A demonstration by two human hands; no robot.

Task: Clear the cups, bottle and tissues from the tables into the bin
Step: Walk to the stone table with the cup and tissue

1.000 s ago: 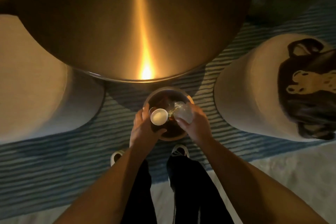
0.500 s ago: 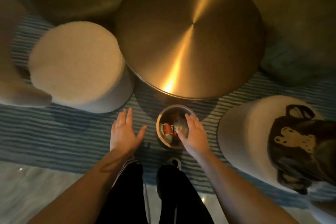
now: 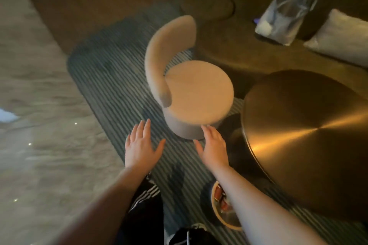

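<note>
Down at the lower edge, half hidden behind the right forearm, the bin (image 3: pixel 219 211) stands on the striped rug (image 3: pixel 111 85) just beside the round brass worktop (image 3: pixel 310 141). Something red and some pale rubbish show inside it, though blur and the arm make it impossible to tell cups from bottle or tissues. The part of the worktop in view carries nothing.

Both hands are released and empty. The left hand (image 3: pixel 140 146) hangs over the rug with palm down, fingers straight and slightly spread, touching nothing. The right hand (image 3: pixel 213 145) is equally flat and open, its fingertips close to the base of the beige stool (image 3: pixel 199 95); whether they brush it cannot be told.

Judging from empty hands away from a bin that already has contents, a drop looks finished and the step in hand is searching for whatever is left. The view points toward the stool and the dim sofa (image 3: pixel 258 55) beyond, where a clear plastic bag (image 3: pixel 284 18) lies beside a pale cushion (image 3: pixel 342 40). No loose cup, bottle or tissue is plainly visible.

The next move probably calls for checking the other worktop, which is out of view, picking up any leftover item, and carrying it to the bin near the feet.
</note>
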